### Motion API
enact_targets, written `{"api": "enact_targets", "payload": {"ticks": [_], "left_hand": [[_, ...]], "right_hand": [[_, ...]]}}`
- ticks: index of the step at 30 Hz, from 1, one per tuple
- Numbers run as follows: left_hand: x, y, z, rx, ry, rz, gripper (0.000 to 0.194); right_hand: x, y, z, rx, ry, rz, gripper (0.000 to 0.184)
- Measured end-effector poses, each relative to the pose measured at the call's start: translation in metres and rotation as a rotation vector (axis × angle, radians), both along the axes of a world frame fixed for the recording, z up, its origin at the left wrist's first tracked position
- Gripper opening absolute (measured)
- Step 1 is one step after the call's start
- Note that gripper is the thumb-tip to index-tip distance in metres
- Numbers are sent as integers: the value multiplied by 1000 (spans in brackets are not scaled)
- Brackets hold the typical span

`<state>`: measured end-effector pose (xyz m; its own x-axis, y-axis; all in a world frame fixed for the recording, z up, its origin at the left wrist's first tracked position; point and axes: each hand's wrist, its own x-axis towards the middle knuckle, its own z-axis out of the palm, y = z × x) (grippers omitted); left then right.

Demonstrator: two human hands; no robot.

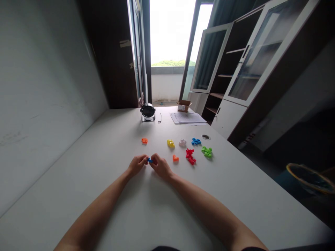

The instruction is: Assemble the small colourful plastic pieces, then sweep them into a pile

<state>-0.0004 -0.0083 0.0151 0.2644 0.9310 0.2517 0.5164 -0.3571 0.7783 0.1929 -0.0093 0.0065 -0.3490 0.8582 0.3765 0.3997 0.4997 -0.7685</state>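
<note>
- Where the left hand (137, 165) curls at the counter (78, 181), its grip is pinched on a small blue piece (150, 160) — a red bit (146, 163) shows at the fingertips.
- An orange piece (144, 141) lies beyond that hand.
- The right hand (161, 167): grip pinched on the small blue piece, between the 2 hands.
- Farther right — yellow cluster (171, 143), 2nd orange piece (175, 158), pale cluster (182, 142), red cluster (190, 154), blue cluster (196, 141), green cluster (206, 152).

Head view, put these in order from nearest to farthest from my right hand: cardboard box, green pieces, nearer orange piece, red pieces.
From your right hand:
1. Nearer orange piece, just to its right.
2. Red pieces, right of that orange one.
3. Green pieces, farther right.
4. Cardboard box, far ahead, beyond all the pieces.
</note>
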Motion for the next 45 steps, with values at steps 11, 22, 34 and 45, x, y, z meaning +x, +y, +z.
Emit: {"api": "enact_targets", "payload": {"ticks": [11,22,34,45], "left_hand": [[0,1,0,-16,-9,-5,45],[1,1,-3,-23,-105,-12,33],[1,3,-7,-38,-186,-21,25],[1,4,-11,-18,-185,-37,33]], "right_hand": [[0,0,-2,8,-8,-12,9],[0,0,-1,14,-2,-46,10],[-1,2,-6,28,-3,-68,14],[-1,5,-6,-6,51,-87,17]]}}
